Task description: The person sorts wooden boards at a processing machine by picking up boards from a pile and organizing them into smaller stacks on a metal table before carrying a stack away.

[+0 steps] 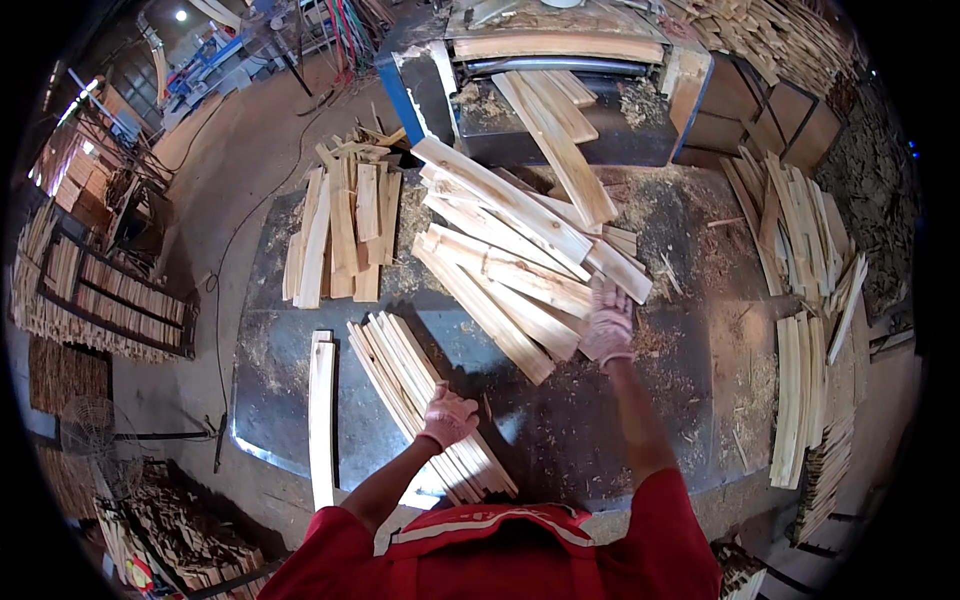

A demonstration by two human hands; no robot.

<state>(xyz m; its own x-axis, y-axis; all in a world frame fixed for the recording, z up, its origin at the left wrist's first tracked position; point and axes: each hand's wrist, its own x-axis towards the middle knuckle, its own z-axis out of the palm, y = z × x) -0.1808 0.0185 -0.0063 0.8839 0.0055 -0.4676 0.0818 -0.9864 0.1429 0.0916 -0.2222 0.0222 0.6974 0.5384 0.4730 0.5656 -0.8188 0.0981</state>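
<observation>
My left hand point(450, 416), in a pale pinkish glove, rests with curled fingers at the right edge of a bundle of narrow wooden slats point(385, 360) that lies slanted on the dark table. On the right, my right hand point(608, 328), gloved alike, has its fingers against the near end of a long wooden board point(500, 195); its grip is partly hidden. That board lies across a fanned-out pile of pale boards point(500, 290) in the middle. One separate slat point(321, 420) lies left of my bundle.
Beyond the pile, a machine with a roller opening point(560, 65) has boards point(550, 115) sticking out. More slats point(345, 225) lie at the table's far left, and stacks point(800, 390) stand along the right side. Shavings point(690, 240) litter the dark table point(560, 440). A fan point(100, 440) stands at left.
</observation>
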